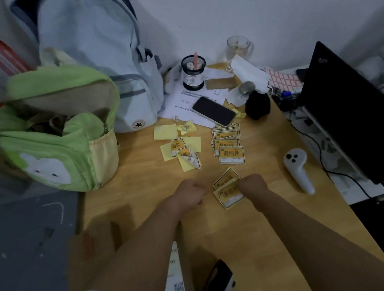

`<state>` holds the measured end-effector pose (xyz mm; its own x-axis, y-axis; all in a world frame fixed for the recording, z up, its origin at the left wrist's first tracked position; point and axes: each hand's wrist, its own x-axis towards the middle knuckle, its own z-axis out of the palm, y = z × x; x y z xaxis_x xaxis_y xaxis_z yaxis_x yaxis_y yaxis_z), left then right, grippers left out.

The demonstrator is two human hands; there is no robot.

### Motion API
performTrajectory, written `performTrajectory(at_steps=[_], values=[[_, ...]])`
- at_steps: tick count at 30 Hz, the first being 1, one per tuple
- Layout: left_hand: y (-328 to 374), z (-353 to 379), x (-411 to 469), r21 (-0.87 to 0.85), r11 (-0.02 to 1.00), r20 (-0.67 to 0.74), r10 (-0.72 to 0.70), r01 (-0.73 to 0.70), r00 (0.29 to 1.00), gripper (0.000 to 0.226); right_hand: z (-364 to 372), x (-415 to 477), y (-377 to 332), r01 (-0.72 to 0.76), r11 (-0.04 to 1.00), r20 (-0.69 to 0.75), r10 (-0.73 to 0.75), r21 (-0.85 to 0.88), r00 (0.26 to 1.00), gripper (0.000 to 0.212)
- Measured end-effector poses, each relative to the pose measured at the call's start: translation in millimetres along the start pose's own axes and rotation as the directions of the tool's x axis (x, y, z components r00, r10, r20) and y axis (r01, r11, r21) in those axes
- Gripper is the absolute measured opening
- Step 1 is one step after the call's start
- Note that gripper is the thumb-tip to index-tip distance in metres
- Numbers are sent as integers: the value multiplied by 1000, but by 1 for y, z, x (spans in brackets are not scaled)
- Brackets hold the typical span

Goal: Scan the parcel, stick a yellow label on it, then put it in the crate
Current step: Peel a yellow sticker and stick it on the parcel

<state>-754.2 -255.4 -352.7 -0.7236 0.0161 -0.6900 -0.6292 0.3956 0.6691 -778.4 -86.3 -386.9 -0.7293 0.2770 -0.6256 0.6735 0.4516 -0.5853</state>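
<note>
A brown cardboard parcel (96, 246) lies at the table's near left, partly under my left forearm, with a white shipping label (174, 289) showing near the bottom edge. My right hand (252, 184) pinches a yellow label (228, 196) that lies on the table in front of me. My left hand (190, 194) is curled into a loose fist just left of that label; whether it touches it I cannot tell. A stack of yellow labels (228, 144) sits farther back. A white handheld scanner (298, 171) lies to the right. A grey crate (23, 260) is at the left.
Peeled yellow backing scraps (180, 147) litter the table centre. A green backpack (58, 131) and a pale blue backpack (97, 59) stand at the back left. A phone (214, 111), a dark jar (193, 73), a glass (238, 46) and a black laptop (361, 108) with cables crowd the back and right.
</note>
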Motion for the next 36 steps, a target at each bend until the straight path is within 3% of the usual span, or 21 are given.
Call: performTrajectory(at_steps=[5,10,12,14,16,18,22,25,28,31,33,36], values=[[2,26,14,13,1000,32,-26,26,999,30,3,10,11,64,971,-63,-80,-231,995,26],[0,45,18,-30,998,52,-48,50,998,35,4,16,19,5,969,-61,-20,-249,998,30],[0,45,18,-70,996,45,-54,57,998,36,2,15,20,-50,987,-70,39,-156,997,30],[1,42,17,-103,993,33,-52,55,998,35,-1,14,18,-130,990,-24,132,61,991,30],[1,39,14,-121,991,20,-60,62,998,32,-6,10,14,-247,910,98,226,333,969,29],[0,35,10,-122,990,6,-66,66,998,29,-10,3,9,-320,812,187,260,489,947,29],[7,25,-5,-139,988,-25,-66,62,997,3,-17,-14,-1,-319,753,250,209,576,945,29],[15,14,-17,-165,986,-49,-21,12,999,6,-22,-33,-14,-291,717,270,147,633,951,21],[19,3,-33,-198,980,-100,-6,-14,995,51,-22,-56,-26,-243,709,275,72,662,959,21],[16,-11,-55,-230,972,-156,19,-55,988,62,-18,-82,-36,-201,710,255,31,675,966,16],[11,-21,-70,-214,972,-183,60,-100,981,54,-14,-101,-42,-158,737,222,11,657,975,10],[4,-40,-97,-193,960,-229,156,-202,961,20,-6,-130,-53,-110,751,201,-31,651,979,6]])
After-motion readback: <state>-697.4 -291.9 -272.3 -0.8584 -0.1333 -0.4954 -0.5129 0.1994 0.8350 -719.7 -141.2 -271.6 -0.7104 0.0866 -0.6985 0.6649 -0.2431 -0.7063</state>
